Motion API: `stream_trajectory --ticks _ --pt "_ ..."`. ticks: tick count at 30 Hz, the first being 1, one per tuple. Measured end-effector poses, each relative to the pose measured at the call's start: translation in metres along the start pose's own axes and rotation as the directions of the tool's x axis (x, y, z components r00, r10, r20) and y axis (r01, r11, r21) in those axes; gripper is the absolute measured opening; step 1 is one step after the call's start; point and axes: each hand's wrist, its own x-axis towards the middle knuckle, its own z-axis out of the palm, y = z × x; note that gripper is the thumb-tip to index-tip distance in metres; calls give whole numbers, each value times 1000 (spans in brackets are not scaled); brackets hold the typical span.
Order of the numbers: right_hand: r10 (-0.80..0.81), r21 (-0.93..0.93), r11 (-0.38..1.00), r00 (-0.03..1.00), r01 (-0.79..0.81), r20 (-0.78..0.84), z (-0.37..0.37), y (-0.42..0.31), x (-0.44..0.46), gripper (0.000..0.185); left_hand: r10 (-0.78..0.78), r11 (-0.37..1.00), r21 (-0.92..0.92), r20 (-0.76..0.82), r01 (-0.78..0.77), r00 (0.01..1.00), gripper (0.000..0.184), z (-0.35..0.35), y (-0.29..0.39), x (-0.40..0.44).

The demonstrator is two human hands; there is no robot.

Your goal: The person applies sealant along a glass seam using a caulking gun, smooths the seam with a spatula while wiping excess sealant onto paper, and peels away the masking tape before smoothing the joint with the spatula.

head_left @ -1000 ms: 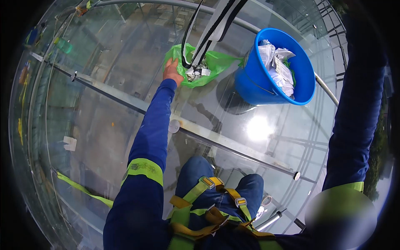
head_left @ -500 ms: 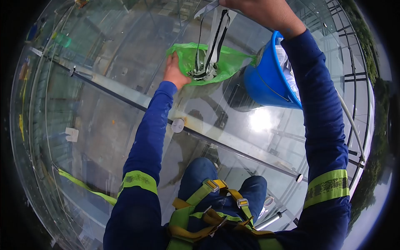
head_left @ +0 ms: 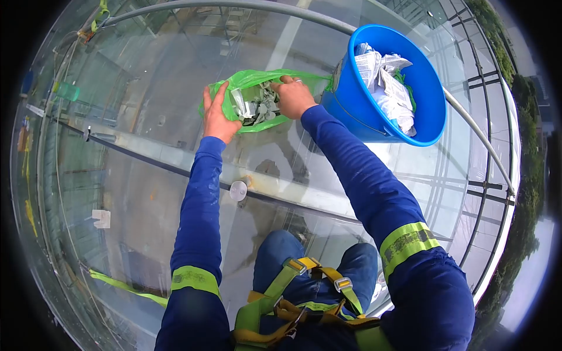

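A green plastic bag (head_left: pixel 232 83) lies mouth-up on the glass with crumpled grey and white strips (head_left: pixel 253 109) inside. My left hand (head_left: pixel 219 120) is at the bag's left side, fingers spread against the plastic and thumb apart at the near rim. From the right, my right hand (head_left: pixel 294 97) reaches over the bag's mouth, its bent fingers touching the strips and nothing visible held in them. A ring shows on one finger. The fingertips are partly hidden. Close to the right of the bag stands a blue bucket (head_left: pixel 383 136) holding crumpled printed paper (head_left: pixel 391 96) and some green plastic.
I am low on a glass surface with a metal seam and a round fitting (head_left: pixel 238 191) before my knees. A metal rail (head_left: pixel 234 5) curves beyond the bag. A yellow-green strap (head_left: pixel 126 285) lies left, and a safety harness (head_left: pixel 293 275) crosses my lap.
My right hand came down from above into the bag's mouth, and the long black-and-white strips it held no longer hang from it. The view shifted, showing more of the bucket.
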Motion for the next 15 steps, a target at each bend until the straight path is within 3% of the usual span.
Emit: stream_trajectory --ticks 3,5,6,8,9,12,13,15 --pt "-103 188 976 994 106 -27 -62 -4 -26 33 -29 984 180 64 17 998 85 13 -32 8" --pt "-119 261 957 991 129 -54 -98 -7 -39 29 -28 987 160 -31 33 999 79 6 -29 9" --pt "-130 250 960 991 129 -13 -95 -3 -36 28 -23 988 151 -79 35 997 76 4 -24 10" --pt "-156 234 963 985 136 72 -71 1 -25 25 -20 972 233 -31 27 999 69 12 -15 6" --pt "-222 133 969 969 207 107 -54 -4 -21 20 -23 961 275 -16 27 1000 66 16 -9 4" --pt "-125 -266 948 974 173 191 -14 -25 4 27 -60 957 282 -26 65 998 66 14 9 -4" --pt "-87 -305 944 988 123 129 6 -18 12 28 -57 936 349 28 44 998 68 16 1 -3" --pt "-18 -370 929 1000 19 7 43 -6 35 30 -227 871 467 105 153 968 66 18 -10 4"
